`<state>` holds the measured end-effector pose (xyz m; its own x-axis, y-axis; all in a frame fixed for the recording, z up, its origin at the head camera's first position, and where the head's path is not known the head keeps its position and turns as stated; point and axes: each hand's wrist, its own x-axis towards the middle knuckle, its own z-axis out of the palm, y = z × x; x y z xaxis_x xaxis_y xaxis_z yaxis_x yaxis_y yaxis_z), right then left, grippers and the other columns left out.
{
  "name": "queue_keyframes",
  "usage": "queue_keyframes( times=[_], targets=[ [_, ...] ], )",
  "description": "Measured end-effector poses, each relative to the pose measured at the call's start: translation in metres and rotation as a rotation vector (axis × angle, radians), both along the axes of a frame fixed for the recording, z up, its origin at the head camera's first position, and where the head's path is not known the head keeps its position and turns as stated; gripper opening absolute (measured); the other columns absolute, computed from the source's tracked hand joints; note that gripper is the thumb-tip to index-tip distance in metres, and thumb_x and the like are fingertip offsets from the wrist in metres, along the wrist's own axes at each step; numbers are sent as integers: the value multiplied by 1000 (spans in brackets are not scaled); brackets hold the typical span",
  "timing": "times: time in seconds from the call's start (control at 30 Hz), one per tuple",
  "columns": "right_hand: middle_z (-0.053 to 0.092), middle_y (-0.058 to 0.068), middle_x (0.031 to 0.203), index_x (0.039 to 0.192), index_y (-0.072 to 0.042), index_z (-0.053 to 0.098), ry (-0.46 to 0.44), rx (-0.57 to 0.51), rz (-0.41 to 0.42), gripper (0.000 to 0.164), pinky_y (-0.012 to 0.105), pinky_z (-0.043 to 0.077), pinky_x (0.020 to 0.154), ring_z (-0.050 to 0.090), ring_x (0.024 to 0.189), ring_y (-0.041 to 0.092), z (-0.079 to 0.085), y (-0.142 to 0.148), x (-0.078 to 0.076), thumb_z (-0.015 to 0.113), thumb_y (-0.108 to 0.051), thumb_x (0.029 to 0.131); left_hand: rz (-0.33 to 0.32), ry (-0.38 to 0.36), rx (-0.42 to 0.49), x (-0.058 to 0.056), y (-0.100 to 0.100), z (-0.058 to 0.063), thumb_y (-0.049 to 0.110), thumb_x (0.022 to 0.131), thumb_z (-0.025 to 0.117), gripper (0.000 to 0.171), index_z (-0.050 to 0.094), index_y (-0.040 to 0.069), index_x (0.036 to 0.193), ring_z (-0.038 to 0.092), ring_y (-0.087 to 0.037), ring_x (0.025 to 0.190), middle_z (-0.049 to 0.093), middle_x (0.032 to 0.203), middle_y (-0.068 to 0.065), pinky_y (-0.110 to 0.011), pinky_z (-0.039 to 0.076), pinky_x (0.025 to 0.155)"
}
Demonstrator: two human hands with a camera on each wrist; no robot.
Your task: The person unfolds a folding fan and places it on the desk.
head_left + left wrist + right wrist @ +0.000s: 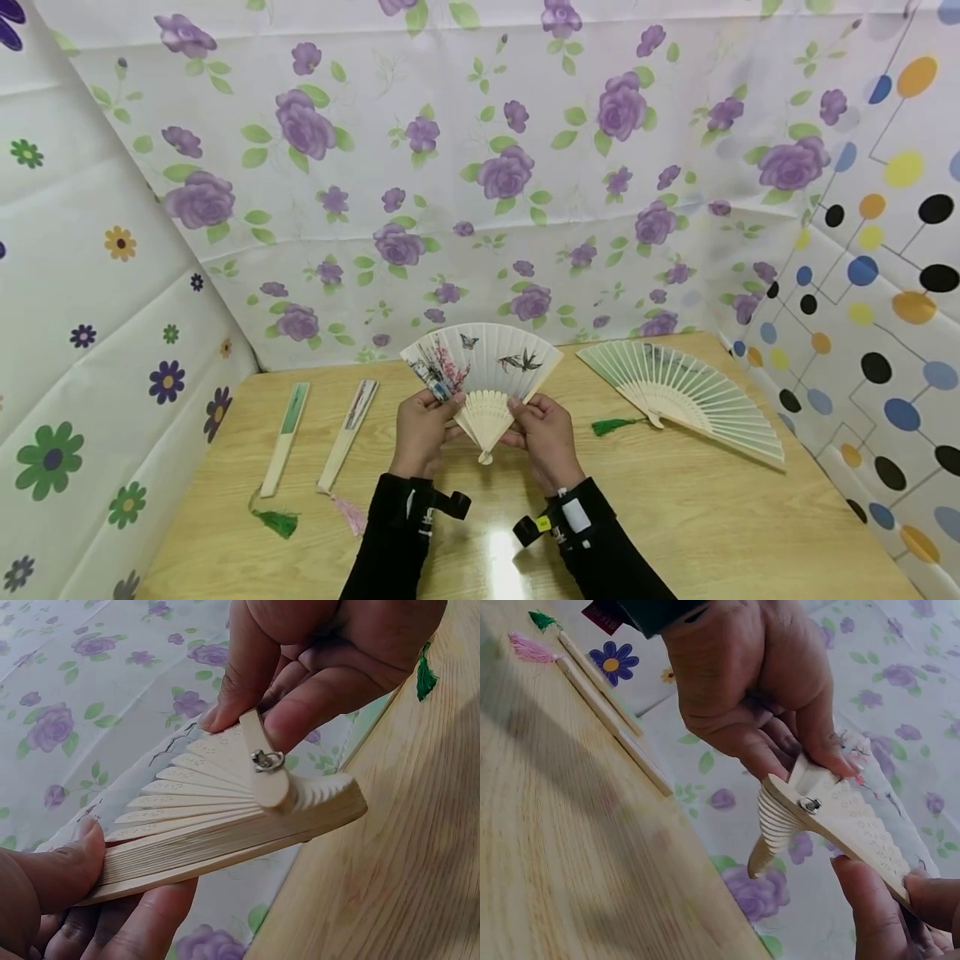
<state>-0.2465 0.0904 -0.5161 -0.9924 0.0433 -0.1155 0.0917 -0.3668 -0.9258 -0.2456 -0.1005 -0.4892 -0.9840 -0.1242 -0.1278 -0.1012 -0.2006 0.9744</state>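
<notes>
Both hands hold a partly spread folding fan [487,367] over the table, its white leaf painted with pink blossoms, a butterfly and a dark bird. The left hand [423,429] pinches its left edge, thumb on the near face and fingers behind. At the right edge, the right hand [547,433] has the same kind of pinch. In the left wrist view, many pale ribs [180,847] lie stacked by the left thumb, while others fan out toward the right hand. A metal rivet [810,804] with a small ring joins the ribs at the pivot.
A green fan [690,392] lies spread at the right, with a green tassel [618,425]. Left of the hands lie two folded fans, one green [285,442] and one with a pink tassel [348,512]. Patterned cloth walls [450,183] border the wooden table [712,533].
</notes>
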Motion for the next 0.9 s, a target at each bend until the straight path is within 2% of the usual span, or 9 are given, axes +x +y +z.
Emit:
queue_keyframes(
  times=[0.27,0.43,0.77,0.9],
  targets=[
    [75,0,80,108,1,63,-8,-8,-19,15,26,72,68,77,69,10,1,0,1,70,-11,115,25,7,19,-1,1,-1,3,111,74,29,74,-8,138,84,-14,84,83,113,-16,-28,74,74],
    [74,0,80,110,0,64,-12,-19,-31,13,24,71,67,75,67,9,1,0,2,70,-11,115,31,1,22,-2,1,-2,4,111,74,29,75,-7,137,84,-14,84,84,114,-17,-29,74,74],
    [67,0,75,104,-3,59,-2,-12,-78,18,24,72,68,73,66,9,0,-2,1,68,-11,116,43,27,43,-1,1,-4,3,112,71,28,74,-8,138,85,-15,88,84,116,-20,-32,75,80],
    [68,0,76,105,-2,60,9,-9,-91,16,25,72,69,74,67,9,0,-2,1,67,-10,116,47,31,45,0,1,-4,3,112,71,28,74,-8,139,85,-16,89,83,117,-20,-33,75,81]
  ],
)
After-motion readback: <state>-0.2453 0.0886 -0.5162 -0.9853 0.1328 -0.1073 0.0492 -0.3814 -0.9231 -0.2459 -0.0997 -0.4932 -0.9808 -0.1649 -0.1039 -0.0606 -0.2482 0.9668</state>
